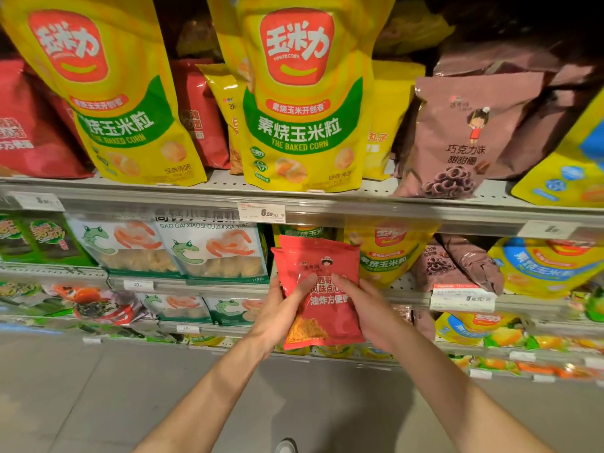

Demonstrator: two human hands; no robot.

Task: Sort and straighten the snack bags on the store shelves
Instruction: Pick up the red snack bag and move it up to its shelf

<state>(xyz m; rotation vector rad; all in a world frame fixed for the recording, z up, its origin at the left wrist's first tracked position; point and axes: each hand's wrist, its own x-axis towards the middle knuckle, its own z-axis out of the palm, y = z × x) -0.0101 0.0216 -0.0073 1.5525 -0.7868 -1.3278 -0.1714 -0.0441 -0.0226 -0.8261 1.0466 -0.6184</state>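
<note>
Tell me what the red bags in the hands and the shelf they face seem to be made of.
Red bags: thin glossy plastic film, judging by the creases and shine; both hands hold them.
Shelf: looks like painted metal, light grey and matt, with rows of small punched holes; its front edge seems to carry a clear plastic price strip.

hidden: second red bag (277, 259) behind front one | blurred: left price tag (36, 201)
</note>
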